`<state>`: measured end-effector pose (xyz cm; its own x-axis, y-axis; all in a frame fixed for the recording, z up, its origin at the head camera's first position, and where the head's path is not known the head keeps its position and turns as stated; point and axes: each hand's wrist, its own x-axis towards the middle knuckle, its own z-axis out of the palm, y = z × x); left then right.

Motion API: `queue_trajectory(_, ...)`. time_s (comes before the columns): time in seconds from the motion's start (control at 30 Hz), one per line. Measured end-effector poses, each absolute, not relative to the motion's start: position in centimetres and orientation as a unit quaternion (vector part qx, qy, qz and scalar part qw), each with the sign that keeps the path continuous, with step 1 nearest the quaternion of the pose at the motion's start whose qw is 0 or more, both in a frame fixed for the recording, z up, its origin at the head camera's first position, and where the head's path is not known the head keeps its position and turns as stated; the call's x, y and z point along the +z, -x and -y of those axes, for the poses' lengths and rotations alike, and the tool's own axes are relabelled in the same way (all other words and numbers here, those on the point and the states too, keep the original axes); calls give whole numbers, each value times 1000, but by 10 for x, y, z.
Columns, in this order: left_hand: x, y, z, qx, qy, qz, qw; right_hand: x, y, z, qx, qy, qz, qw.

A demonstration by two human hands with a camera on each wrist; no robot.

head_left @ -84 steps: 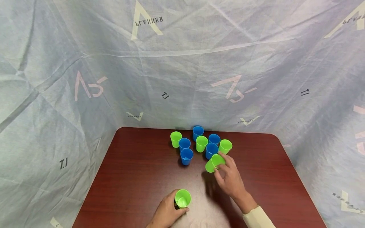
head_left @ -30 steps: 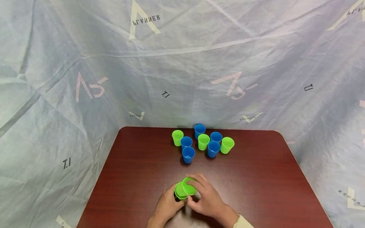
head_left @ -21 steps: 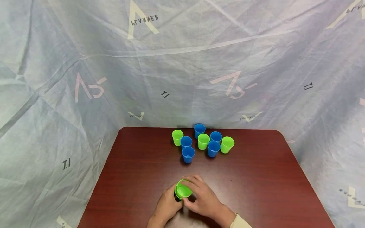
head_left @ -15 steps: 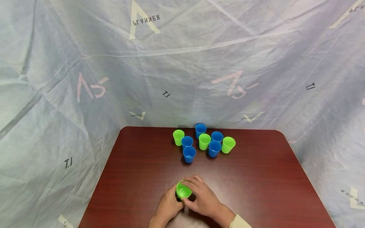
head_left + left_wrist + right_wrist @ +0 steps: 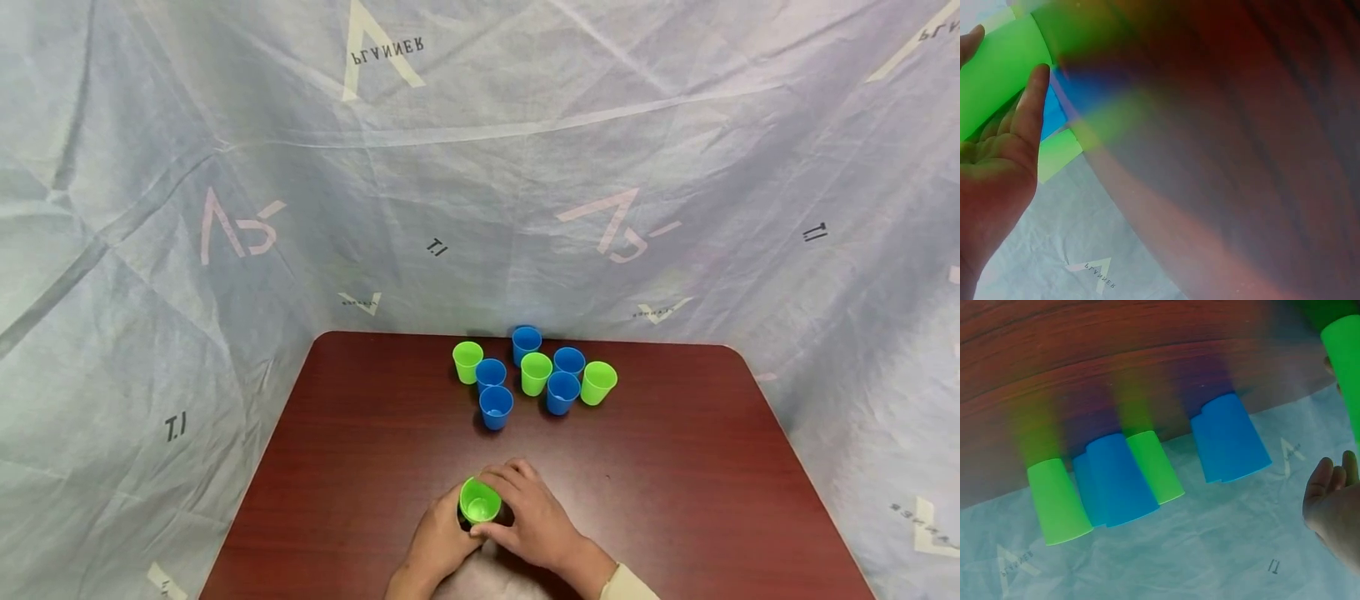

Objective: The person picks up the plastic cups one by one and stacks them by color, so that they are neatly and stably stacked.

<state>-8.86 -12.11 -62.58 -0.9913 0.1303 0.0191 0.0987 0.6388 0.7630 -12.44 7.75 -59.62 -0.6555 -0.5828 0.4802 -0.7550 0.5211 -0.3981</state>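
Near the front middle of the table, a green plastic cup (image 5: 478, 507) stands upright, nested inside another green cup of which little shows. My left hand (image 5: 438, 533) grips the outer cup from the left; in the left wrist view its fingers (image 5: 1030, 115) lie along the green wall (image 5: 997, 69). From the right, my right hand (image 5: 536, 521) holds the inner cup at its rim, fingers on the far side and thumb on the near side. In the right wrist view that hand (image 5: 1338, 500) is at the rim end of the green cup (image 5: 1346, 362).
Toward the back stand several upright cups: green ones at the left (image 5: 467, 363), middle (image 5: 536, 375) and right (image 5: 598, 383), with blue cups (image 5: 496, 408) among them. The dark red table (image 5: 360, 467) ends against a grey printed cloth (image 5: 480, 208).
My right hand has brought a green cup from the back group to my left hand and lowered it into the green cup there. The left hand has stayed nearly in place.
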Motion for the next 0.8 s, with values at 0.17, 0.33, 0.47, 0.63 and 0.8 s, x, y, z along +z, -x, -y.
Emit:
queue_trajectory(0.17, -627, 87, 122, 432, -60, -900, 22, -599, 130, -91, 292, -385, 868, 110)
queue_trajectory(0.33, -628, 85, 119, 434, -56, -899, 4, -599, 145, -113, 283, -367, 879, 112)
queue_trajectory(0.47, -629, 84, 118, 425, -49, -904, -10, -600, 161, -128, 274, -346, 889, 124)
queue_trajectory(0.63, -628, 84, 118, 432, -40, -901, -1, -599, 175, -143, 269, -327, 896, 135)
queue_trajectory(0.8, -627, 87, 117, 444, -35, -895, 11, -596, 184, -153, 262, -312, 904, 130)
